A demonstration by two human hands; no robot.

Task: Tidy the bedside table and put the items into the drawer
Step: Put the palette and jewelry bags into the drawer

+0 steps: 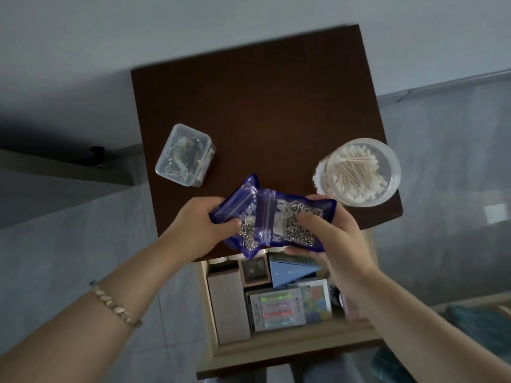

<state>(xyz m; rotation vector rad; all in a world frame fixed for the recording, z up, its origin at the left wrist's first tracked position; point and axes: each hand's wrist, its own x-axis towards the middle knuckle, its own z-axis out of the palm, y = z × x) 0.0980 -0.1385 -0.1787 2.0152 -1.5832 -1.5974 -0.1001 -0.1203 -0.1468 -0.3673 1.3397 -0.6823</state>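
Observation:
Two purple zip bags (269, 214) with silver chains inside are held over the front edge of the dark brown bedside table (257, 106). My left hand (203, 225) grips the left bag's end; my right hand (329, 239) grips the right bag from the side and below. On the tabletop stand a small clear plastic box (184, 154) of small metal items at the left and a round clear tub of cotton swabs (358, 171) at the right. Below the hands, the light wooden drawer (290, 346) is pulled open and holds several items.
Inside the drawer lie a tall beige box (228, 305), a small square box (254, 272), a blue triangular pack (290, 272) and flat packets (279, 309). A grey wall and floor surround the table. A wooden ledge (63, 170) runs at the left.

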